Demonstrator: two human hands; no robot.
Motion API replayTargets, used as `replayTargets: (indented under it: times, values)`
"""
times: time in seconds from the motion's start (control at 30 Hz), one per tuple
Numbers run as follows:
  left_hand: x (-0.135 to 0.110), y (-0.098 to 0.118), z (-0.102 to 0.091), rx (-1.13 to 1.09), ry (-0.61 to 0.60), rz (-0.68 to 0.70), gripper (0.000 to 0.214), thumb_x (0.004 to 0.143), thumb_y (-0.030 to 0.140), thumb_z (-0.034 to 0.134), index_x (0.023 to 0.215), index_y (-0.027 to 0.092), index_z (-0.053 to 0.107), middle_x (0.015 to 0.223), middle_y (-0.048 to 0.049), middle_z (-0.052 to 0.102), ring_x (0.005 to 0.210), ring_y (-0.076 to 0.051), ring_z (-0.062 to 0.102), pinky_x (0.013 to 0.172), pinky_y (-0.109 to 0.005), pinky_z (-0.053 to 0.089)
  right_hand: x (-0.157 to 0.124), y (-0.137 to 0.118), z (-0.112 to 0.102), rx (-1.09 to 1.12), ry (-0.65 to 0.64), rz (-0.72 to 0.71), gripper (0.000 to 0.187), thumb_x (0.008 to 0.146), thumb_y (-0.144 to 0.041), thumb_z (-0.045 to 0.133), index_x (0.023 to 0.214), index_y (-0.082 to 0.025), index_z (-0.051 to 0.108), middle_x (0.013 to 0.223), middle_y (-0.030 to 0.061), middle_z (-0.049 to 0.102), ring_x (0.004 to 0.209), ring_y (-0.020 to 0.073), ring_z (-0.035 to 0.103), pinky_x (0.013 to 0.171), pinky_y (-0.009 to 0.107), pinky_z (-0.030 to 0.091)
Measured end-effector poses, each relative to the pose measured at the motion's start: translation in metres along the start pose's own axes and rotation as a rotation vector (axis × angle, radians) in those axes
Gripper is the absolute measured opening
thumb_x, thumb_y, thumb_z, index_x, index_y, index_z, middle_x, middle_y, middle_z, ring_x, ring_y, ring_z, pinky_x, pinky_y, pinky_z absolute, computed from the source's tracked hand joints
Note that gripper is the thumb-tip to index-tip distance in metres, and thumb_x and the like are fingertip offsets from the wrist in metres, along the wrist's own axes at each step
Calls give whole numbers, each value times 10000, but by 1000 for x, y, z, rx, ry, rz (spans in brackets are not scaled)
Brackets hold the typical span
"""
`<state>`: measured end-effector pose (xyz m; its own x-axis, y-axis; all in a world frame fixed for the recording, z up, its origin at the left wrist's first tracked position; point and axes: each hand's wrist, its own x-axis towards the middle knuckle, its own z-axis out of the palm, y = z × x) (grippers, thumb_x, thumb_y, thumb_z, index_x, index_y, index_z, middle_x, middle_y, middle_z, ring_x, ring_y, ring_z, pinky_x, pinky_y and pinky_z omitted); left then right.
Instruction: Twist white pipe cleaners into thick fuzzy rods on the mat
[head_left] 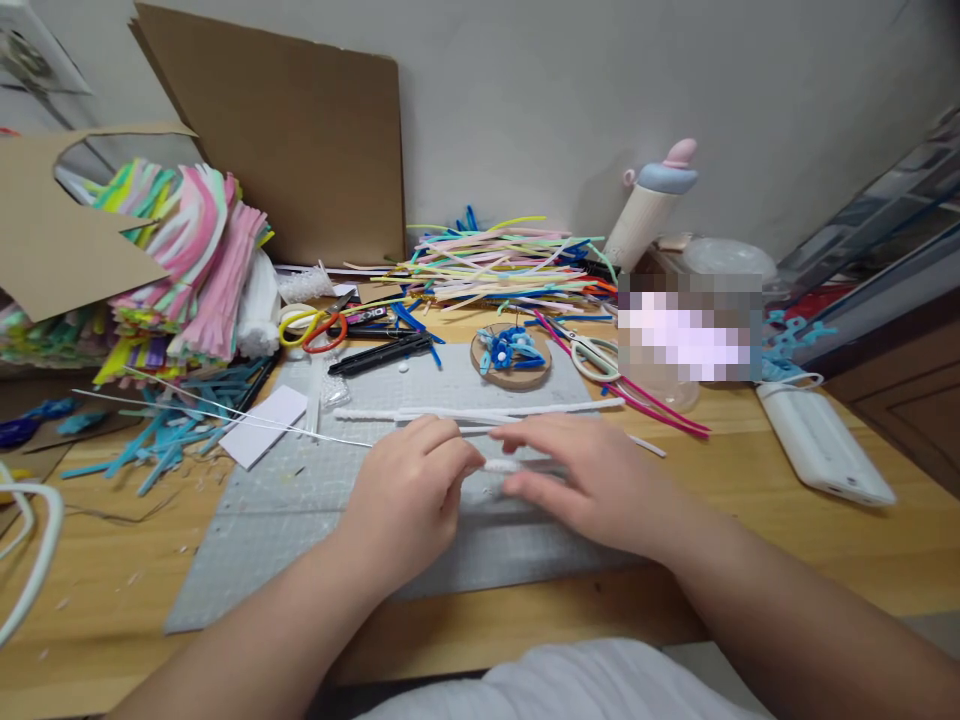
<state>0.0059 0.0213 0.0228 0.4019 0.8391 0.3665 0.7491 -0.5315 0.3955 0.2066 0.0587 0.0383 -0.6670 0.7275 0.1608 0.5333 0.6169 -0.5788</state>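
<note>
The left hand [409,490] pinched the white stem [501,466], aimed between the right hand's [596,475] parted fingers, roughly paralleling the mat's [277,560] near edge.

Soft muted light, faint shadow beside white bottle [643,218], stretched edges, pixelated patch [690,328]

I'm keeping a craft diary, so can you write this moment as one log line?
left hand: pinching small white piece | right hand: open, near piece's other end | grey mat: white strips lying beyond hands
</note>
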Motion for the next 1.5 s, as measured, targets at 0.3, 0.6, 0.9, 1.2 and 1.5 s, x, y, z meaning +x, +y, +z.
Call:
replayTargets:
  times: [0.3,0.6,0.9,1.2,1.5]
  values:
    - [2,-8,-7,31,20,-23,198,786,50,466,829,184,605,738,-33,568,736,-176,492,629,-298,371,10,25,-16,277,0,223,263,847,-391,510,872,-198,686,824,34,689,785,191,616,707,287,450]
    - [3,-13,-16,22,116,-86,159,827,118,469,804,182,613,717,-27,551,712,-164,491,616,-290,366,10,26,-22,249,3,253,181,785,-346,592,841,-203,688,819,19,689,777,183,610,710,282,439]
    - [6,-13,-26,-103,219,-139,151,826,133,487,783,185,623,703,-14,552,694,-140,522,619,-265,405,9,21,-23,422,132,172,144,771,-302,632,866,-198,664,855,30,684,809,185,616,746,288,446]
    - [7,-14,-30,-194,191,-173,140,822,147,502,774,191,625,685,-3,553,671,-127,529,607,-251,410,11,23,1,1108,163,169,150,735,-324,690,775,-187,643,677,10,686,666,137,632,693,279,469]
    - [6,-16,-30,-163,198,-170,141,815,144,501,764,188,625,683,-8,555,663,-134,525,606,-259,413,14,24,10,1453,35,342,243,656,-355,751,752,-196,593,661,-12,656,658,131,633,711,296,476]
